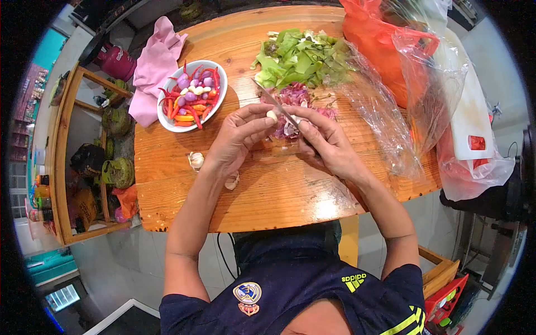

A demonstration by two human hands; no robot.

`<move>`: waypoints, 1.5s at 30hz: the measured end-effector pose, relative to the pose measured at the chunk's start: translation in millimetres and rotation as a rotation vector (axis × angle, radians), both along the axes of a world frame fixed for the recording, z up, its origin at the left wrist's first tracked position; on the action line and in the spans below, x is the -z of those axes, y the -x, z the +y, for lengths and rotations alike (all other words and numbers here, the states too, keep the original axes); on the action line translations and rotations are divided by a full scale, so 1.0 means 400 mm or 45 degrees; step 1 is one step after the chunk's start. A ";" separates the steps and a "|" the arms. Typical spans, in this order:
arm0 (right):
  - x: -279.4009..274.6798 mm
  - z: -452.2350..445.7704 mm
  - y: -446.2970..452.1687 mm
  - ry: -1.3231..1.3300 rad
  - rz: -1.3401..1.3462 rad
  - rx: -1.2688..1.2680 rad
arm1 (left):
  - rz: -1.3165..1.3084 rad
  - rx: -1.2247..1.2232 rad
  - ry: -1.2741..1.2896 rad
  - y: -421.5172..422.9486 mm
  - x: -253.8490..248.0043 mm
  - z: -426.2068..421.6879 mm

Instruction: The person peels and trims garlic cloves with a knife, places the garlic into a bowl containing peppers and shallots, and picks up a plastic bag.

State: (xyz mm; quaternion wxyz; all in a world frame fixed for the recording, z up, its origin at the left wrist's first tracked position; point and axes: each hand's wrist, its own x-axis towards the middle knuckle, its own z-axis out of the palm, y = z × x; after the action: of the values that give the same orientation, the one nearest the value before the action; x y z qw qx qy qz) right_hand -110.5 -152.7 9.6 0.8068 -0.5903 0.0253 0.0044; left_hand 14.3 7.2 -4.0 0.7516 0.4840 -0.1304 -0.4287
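Observation:
Between the thumb and fingers of my left hand [243, 131] is a pale garlic clove [272, 116]. My right hand [329, 139] grips a knife [273, 100], its blade slanting up and left past the clove. Below the blade lies a heap of reddish onion skins [290, 103]. A garlic bulb [196, 161] rests on the table left of my left wrist, and another garlic piece [232, 180] sits partly behind that forearm. The white bowl [223, 106] at the left holds red and orange chillies, peeled shallots and several garlic cloves.
Green leafy trimmings [296, 58] are piled at the back of the wooden table [262, 195]. A pink cloth [153, 72] lies beyond the bowl. At the right are a clear plastic bag [379, 117], an orange bag [371, 44] and a white cutting board [472, 111].

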 end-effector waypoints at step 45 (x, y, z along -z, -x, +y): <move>0.001 -0.013 -0.008 0.674 -0.092 0.582 | -1.064 -0.643 -0.596 -0.185 -0.153 0.130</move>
State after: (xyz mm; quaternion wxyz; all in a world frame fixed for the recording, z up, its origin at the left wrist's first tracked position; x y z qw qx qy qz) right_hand -107.4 -157.9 9.3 0.6062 -0.7579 0.1286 -0.2039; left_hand 88.3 59.3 57.1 0.5876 0.7840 -0.1989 -0.0231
